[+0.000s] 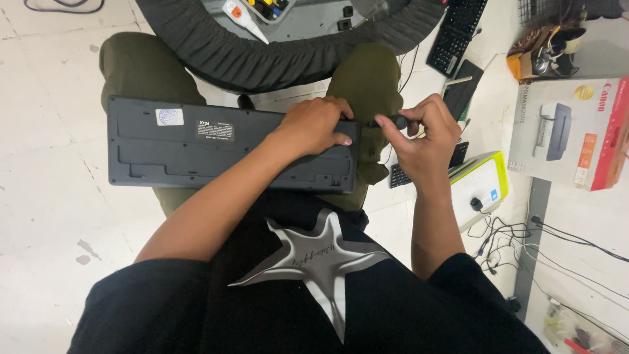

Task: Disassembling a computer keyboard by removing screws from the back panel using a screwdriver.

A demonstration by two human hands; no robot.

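An upturned grey keyboard (229, 144) lies across the lap, long axis left to right. The left hand (314, 124) presses its right end; just beside — off that end — the right hand (419, 134) grips a dark-handled screwdriver (393, 120).

Right floor: printer box (569, 131), white-and-lime device (481, 185), tangled cables (517, 239)
Top: spare black keyboard (457, 33), round padded tray (295, 49)
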